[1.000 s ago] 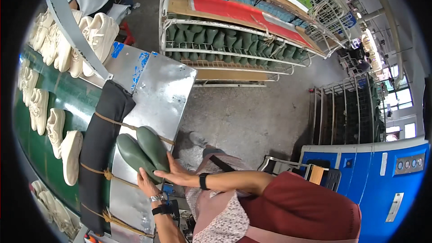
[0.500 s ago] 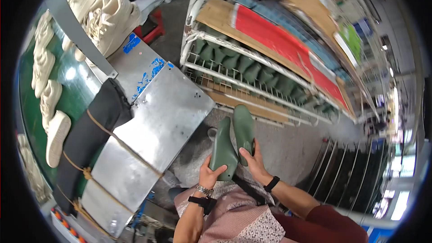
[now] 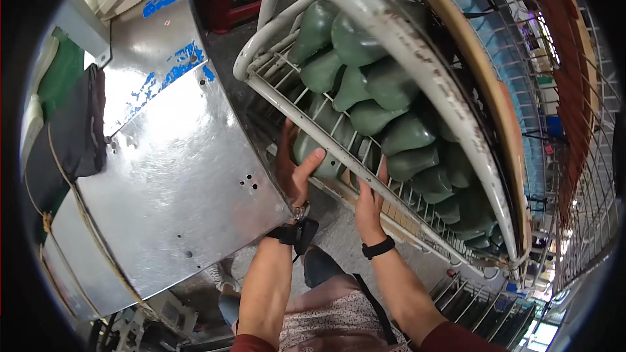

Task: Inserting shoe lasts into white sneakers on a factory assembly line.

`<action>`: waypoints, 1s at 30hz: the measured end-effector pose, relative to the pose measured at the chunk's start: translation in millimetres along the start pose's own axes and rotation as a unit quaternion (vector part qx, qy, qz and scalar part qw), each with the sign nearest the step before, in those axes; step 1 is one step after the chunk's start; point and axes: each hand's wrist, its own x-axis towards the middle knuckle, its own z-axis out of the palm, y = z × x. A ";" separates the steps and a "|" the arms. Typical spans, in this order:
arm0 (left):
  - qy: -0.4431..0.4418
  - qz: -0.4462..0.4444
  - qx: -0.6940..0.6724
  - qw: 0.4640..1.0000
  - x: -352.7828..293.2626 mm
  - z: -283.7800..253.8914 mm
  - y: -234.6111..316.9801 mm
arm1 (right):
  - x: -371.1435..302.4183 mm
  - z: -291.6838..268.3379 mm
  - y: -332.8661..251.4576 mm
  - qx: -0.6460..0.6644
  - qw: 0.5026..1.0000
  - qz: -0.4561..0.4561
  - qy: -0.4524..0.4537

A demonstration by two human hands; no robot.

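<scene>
Clearance looks tight around the left hand (image 3: 297, 179), its thumb pressed over the near end of a green shoe last (image 3: 328, 169) and its fingers curled along the far-left side. That last sits just ahead of the palm, partly behind the white rack rail (image 3: 293, 116), so a hurried push could knock it or pinch the thumb. The right hand (image 3: 370, 212) meets the rail to the right; I cannot tell what it holds. The metal tabletop (image 3: 195, 182) close left could bump the wrist.
</scene>
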 end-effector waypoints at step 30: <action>0.026 -0.078 0.060 0.995 -73.7 -22.0 -33.5 | 80.1 -33.3 70.9 0.007 0.998 -0.024 -0.053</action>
